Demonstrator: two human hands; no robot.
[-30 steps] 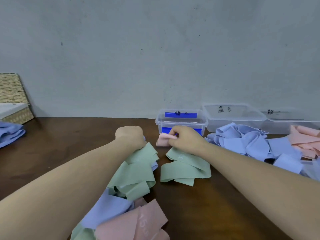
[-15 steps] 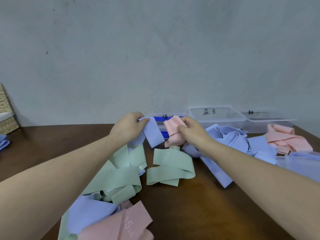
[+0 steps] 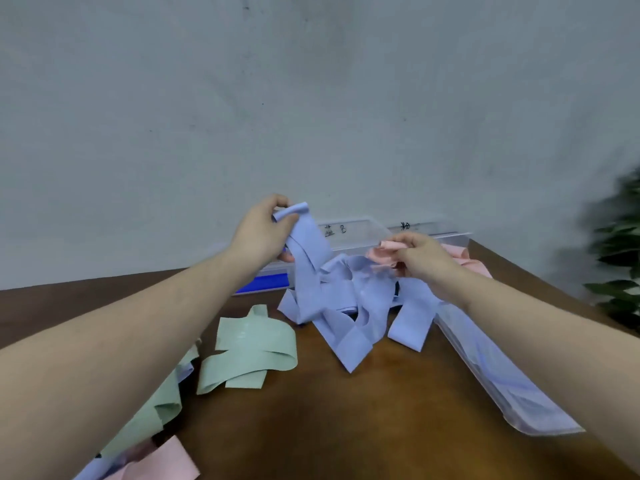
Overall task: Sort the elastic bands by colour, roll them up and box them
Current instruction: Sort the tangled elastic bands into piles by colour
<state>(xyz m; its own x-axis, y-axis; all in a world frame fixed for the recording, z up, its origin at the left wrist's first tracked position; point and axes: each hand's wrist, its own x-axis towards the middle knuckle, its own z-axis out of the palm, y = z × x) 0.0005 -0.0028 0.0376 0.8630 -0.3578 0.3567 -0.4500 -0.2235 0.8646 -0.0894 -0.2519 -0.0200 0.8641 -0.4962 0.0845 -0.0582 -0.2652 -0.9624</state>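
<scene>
Left hand [image 3: 263,233], centre frame, pinches the top end of a blue band [image 3: 304,251] between thumb and curled fingers, lifted above the blue pile [image 3: 349,306] on the table [image 3: 346,410]. Right hand [image 3: 420,261], right of centre, pinches a pink band [image 3: 382,252] before the clear boxes [image 3: 356,233]; a green band [image 3: 249,351] lies lower centre-left.

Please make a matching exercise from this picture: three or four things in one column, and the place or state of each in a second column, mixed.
Things:
1. blue band
2. pink band
3. green band
4. plant

Places:
a. lies flat on the table
b. right edge of the view
c. left hand grips it
d. right hand pinches it

Pairs: 1-c, 2-d, 3-a, 4-b
</scene>
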